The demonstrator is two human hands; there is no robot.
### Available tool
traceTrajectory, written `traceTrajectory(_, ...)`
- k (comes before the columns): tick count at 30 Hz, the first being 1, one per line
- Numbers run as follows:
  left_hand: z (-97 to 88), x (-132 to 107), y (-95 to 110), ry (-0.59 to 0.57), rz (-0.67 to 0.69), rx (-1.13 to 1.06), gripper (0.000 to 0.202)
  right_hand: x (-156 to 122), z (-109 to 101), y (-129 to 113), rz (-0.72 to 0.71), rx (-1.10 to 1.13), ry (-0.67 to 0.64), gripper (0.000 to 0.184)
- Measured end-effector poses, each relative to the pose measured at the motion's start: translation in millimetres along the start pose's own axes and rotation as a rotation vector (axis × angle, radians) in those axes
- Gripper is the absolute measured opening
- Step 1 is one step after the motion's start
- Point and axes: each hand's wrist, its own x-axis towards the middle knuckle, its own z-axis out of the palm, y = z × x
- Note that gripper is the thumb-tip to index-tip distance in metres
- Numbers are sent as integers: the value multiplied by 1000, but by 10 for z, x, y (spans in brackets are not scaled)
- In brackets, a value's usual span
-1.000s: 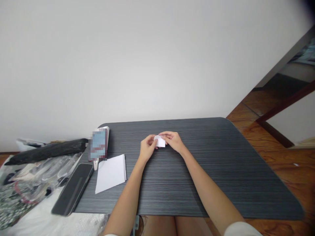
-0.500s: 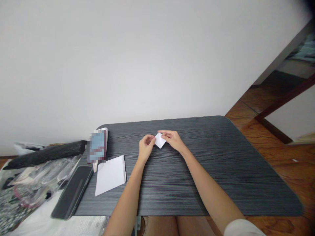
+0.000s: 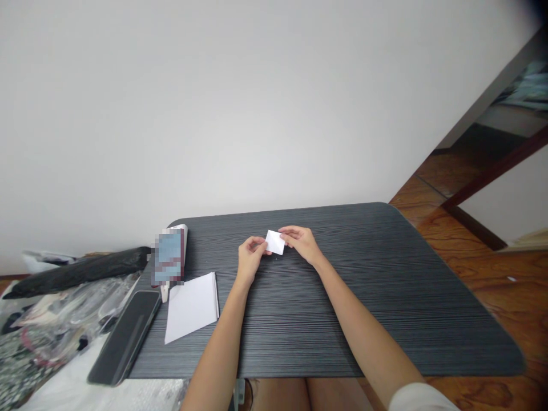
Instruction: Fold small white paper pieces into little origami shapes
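A small folded piece of white paper (image 3: 274, 242) is held between my two hands over the dark table (image 3: 363, 297). My left hand (image 3: 252, 254) pinches its left edge between thumb and fingers. At the opposite edge, my right hand (image 3: 298, 240) grips the paper the same way. Part of each edge is hidden under the fingertips. Left of my left forearm lies a stack of white paper sheets (image 3: 192, 308).
A black phone (image 3: 125, 337) lies at the table's left edge. Behind the sheets is a blurred-out box-like item (image 3: 169, 257). Plastic bags (image 3: 81, 302) and a long black wrapped roll (image 3: 81, 271) lie left of the table. A white wall (image 3: 274, 114) rises behind it.
The small folded paper has turned from a diamond-like position to a squarer one, and its centre crease shows less. My left hand has shifted slightly left.
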Motion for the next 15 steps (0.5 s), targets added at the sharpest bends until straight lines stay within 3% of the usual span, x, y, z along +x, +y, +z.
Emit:
traceTrajectory(4,-1,-2,6,1,12,3,20,-10,-2,13,78,-37,-49,24)
traceTrajectory(15,3,2,-6,-118,52,43,22,23,-16,33,9,-28,-20,26)
